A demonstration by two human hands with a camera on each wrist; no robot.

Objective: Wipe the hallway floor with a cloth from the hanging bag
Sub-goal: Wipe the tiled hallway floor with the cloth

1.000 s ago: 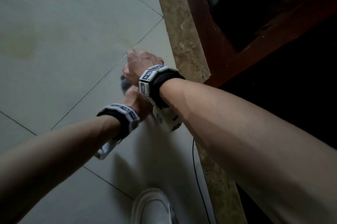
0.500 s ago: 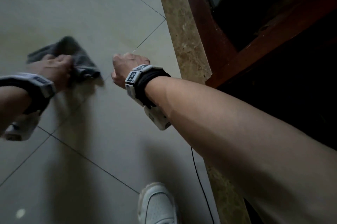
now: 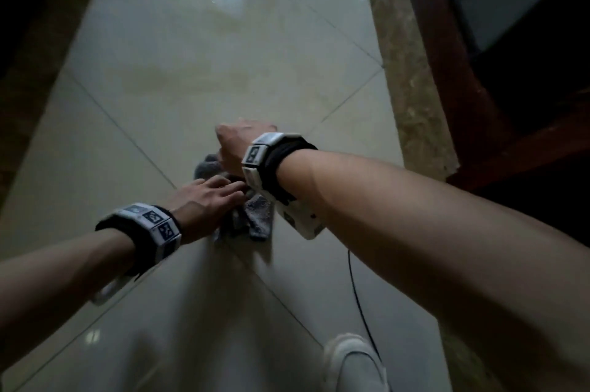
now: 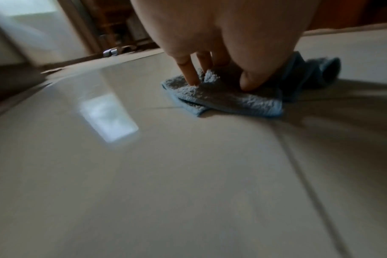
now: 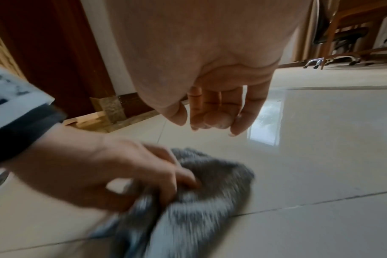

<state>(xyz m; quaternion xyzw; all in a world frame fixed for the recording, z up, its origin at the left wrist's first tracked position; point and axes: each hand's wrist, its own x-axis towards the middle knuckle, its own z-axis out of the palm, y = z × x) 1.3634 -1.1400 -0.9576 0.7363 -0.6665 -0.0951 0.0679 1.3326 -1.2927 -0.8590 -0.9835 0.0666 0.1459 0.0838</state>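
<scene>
A grey-blue cloth (image 3: 260, 222) lies bunched on the glossy beige tile floor (image 3: 191, 72). My left hand (image 3: 230, 190) presses it down, fingers and thumb dug into its folds. In the left wrist view the fingertips (image 4: 192, 82) and thumb sink into the cloth (image 4: 232, 103). The right wrist view shows the left hand (image 5: 179, 181) gripping the blurred cloth (image 5: 210, 200). My right hand (image 3: 236, 142) hangs just above the cloth with fingers loosely curled. It holds nothing, as the right wrist view of the right hand (image 5: 210, 122) confirms.
A marble threshold strip (image 3: 412, 88) and a dark wooden door frame (image 3: 447, 56) run along the right. My white shoe (image 3: 354, 363) and a thin black cable (image 3: 357, 289) are near the bottom. A dark wall (image 3: 32, 40) borders the left. An office chair (image 5: 338, 40) stands in the far room.
The left hand swept the cloth out to the left, then back right under the right hand. The right hand stayed roughly in place above the floor.
</scene>
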